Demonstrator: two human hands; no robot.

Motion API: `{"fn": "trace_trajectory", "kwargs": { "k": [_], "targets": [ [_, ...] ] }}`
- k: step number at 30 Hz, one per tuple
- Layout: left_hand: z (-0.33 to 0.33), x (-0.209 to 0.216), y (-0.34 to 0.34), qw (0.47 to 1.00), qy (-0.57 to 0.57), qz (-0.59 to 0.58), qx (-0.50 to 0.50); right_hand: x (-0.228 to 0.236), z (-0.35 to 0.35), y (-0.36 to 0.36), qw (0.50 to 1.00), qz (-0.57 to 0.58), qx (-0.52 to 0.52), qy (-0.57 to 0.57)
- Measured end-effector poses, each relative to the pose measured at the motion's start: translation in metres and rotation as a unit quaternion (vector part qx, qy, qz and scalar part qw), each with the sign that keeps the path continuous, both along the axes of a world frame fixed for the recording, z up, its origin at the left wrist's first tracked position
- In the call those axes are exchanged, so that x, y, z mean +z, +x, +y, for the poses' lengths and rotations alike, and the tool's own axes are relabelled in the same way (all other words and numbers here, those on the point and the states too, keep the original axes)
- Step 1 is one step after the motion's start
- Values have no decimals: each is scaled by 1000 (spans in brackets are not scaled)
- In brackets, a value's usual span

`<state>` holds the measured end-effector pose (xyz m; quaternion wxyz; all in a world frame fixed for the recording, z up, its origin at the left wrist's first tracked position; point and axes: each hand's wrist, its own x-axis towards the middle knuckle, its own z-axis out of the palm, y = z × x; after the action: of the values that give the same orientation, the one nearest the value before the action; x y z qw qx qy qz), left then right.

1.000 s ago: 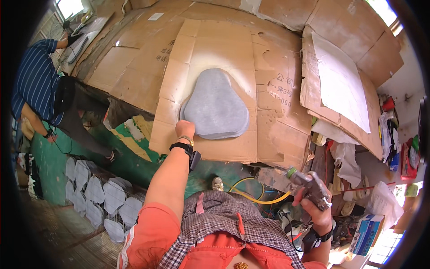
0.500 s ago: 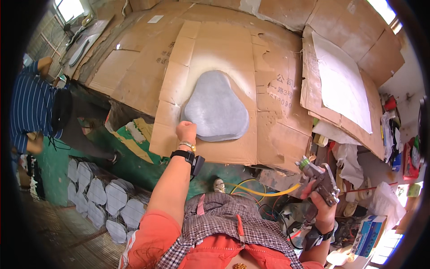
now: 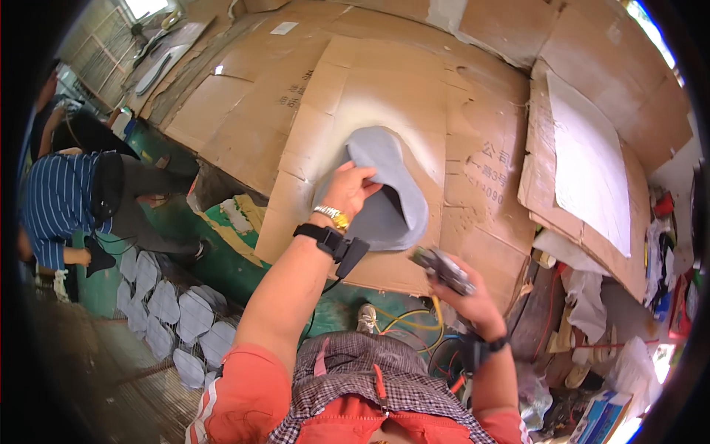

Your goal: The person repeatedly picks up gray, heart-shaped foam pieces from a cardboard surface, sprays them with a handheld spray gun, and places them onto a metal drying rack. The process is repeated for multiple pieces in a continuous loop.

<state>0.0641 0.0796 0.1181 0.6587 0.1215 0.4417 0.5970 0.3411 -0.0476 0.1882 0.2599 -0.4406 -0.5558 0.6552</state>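
The left hand pinches and peels up the near-left edge of a grey foam pad lying on the cardboard-covered table. Just below the pad, the right hand grips a spray gun, fingers closed around it, aimed toward the lifted underside.

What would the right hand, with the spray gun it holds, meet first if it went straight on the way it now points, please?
Probably the grey foam pad. The right hand holds a spray gun aimed up and left, toward the pad's lower edge, which the left hand lifts off the cardboard sheet. Depth is unclear, so it could pass just below.
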Motion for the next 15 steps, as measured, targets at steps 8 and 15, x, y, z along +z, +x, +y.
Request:
{"fn": "trace_trajectory", "kwargs": {
  "k": [8,15],
  "targets": [
    [50,62,-9,987,122,-101,40,-154,119,-72,975,86,-32,-204],
    [19,142,-100,924,265,-229,151,-156,123,-51,976,102,-48,-187]
  ]
}}
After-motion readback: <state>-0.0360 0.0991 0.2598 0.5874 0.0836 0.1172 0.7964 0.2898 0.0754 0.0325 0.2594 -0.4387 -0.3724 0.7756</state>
